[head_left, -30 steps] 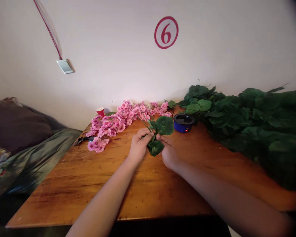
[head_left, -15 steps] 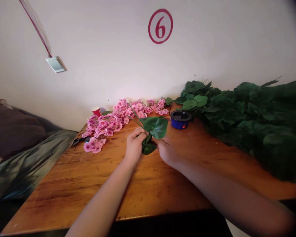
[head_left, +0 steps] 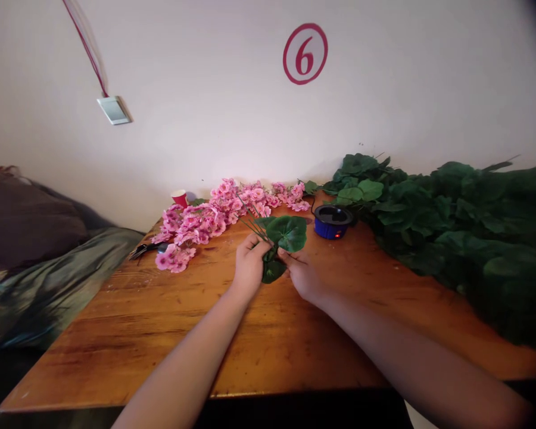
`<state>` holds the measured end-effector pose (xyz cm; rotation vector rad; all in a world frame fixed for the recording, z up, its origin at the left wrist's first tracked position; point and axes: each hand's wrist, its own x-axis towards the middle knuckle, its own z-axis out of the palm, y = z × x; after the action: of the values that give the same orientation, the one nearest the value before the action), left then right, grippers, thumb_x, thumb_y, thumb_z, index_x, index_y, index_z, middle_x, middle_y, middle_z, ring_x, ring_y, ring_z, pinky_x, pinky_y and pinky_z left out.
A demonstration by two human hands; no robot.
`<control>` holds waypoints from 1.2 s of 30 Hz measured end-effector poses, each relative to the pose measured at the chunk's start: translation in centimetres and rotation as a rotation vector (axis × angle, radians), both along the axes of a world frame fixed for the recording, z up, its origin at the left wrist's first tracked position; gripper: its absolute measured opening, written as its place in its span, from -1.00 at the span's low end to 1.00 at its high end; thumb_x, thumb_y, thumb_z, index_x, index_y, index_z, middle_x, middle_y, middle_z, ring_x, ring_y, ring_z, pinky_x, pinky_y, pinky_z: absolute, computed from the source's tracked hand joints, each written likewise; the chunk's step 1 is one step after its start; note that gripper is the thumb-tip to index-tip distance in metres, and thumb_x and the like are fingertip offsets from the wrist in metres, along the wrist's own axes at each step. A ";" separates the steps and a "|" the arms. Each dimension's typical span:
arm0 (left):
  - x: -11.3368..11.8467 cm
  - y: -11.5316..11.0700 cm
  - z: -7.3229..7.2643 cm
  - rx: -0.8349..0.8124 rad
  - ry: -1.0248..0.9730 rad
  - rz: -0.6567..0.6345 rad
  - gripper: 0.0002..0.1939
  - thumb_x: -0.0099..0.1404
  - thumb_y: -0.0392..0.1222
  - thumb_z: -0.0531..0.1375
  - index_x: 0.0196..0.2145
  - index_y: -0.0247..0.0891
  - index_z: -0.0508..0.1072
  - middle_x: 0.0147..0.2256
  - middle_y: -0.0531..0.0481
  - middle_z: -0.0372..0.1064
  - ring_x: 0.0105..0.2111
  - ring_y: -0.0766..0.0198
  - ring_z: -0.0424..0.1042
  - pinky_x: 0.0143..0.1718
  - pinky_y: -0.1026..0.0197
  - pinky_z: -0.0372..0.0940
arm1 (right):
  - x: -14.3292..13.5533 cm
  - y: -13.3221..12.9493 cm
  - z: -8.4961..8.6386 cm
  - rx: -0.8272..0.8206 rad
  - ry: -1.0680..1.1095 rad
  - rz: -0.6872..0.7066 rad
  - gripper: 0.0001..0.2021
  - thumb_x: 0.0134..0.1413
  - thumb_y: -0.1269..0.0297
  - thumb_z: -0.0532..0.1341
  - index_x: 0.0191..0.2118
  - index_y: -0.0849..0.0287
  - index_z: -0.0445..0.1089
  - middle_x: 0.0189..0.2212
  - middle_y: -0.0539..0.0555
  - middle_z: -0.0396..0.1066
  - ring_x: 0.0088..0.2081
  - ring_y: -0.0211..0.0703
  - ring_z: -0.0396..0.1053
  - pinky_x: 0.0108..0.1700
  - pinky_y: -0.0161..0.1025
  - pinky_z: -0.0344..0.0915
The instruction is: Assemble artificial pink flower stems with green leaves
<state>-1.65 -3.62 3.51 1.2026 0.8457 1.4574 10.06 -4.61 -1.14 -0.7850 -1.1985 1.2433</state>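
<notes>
My left hand (head_left: 249,265) is closed around the thin stems of an artificial leaf sprig (head_left: 286,233), held just above the wooden table. The stems fan up and to the left past my fingers, while round green leaves hang out on the right and below. Against the right side of the same sprig, my right hand (head_left: 302,275) has its thumb and fingers pinched together at the leaf bases. What exactly lies between those fingertips is partly hidden.
Pink artificial blossoms (head_left: 205,220) lie along the wall side of the table (head_left: 170,339). A red paper cup (head_left: 179,198) stands behind them. Right of my hands sits a small blue pot (head_left: 331,229) with a black rim and a lit red switch. A large heap of green leaves (head_left: 433,214) covers the right side.
The view has shifted slightly, so the surroundings appear a little to the right. My right fingers have come in closer to the stems; my left hand keeps its grip on the sprig.
</notes>
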 end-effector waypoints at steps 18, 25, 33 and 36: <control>-1.0 1.2 0.0 -0.002 -0.002 0.106 -0.74 0.04 -0.14 0.28 -0.61 -0.26 0.26 -0.64 0.15 0.15 -0.62 0.44 0.10 -0.55 0.34 0.04 | -0.4 0.4 -1.3 -0.136 0.067 0.208 -0.55 0.00 -0.13 0.27 -0.48 0.10 0.11 -0.68 -0.20 -0.10 -0.66 -0.40 -0.23 -0.59 -0.32 -0.30; 0.0 1.9 -1.9 -0.027 -0.064 0.106 -0.76 0.00 -0.12 0.31 -0.55 -0.30 0.34 -0.59 0.15 0.18 -0.58 0.45 0.12 -0.52 0.35 0.03 | -0.7 0.7 -2.3 -0.164 0.077 0.155 -0.58 -0.03 -0.06 0.28 -0.48 0.08 0.07 -0.69 -0.22 -0.10 -0.68 -0.43 -0.23 -0.61 -0.33 -0.31; 0.4 1.8 -2.3 -0.001 -0.048 0.100 -0.76 0.02 -0.12 0.29 -0.55 -0.29 0.32 -0.59 0.17 0.16 -0.58 0.46 0.10 -0.52 0.36 0.02 | -0.7 0.5 -2.2 -0.178 0.075 0.146 -0.62 0.00 0.00 0.26 -0.47 0.08 0.07 -0.69 -0.23 -0.17 -0.69 -0.44 -0.25 -0.63 -0.35 -0.29; 0.5 1.8 -2.6 0.044 -0.018 0.116 -0.80 0.06 -0.14 0.26 -0.52 -0.28 0.33 -0.58 0.17 0.14 -0.56 0.45 0.10 -0.49 0.36 0.04 | -0.8 0.4 -2.2 -0.190 0.093 0.132 -0.62 -0.03 0.02 0.28 -0.47 0.08 0.07 -0.69 -0.23 -0.14 -0.69 -0.45 -0.23 -0.63 -0.35 -0.29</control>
<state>-1.10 -1.81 0.94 1.1877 0.8879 1.5850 9.25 -4.17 -3.30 -0.7871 -1.0809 1.5029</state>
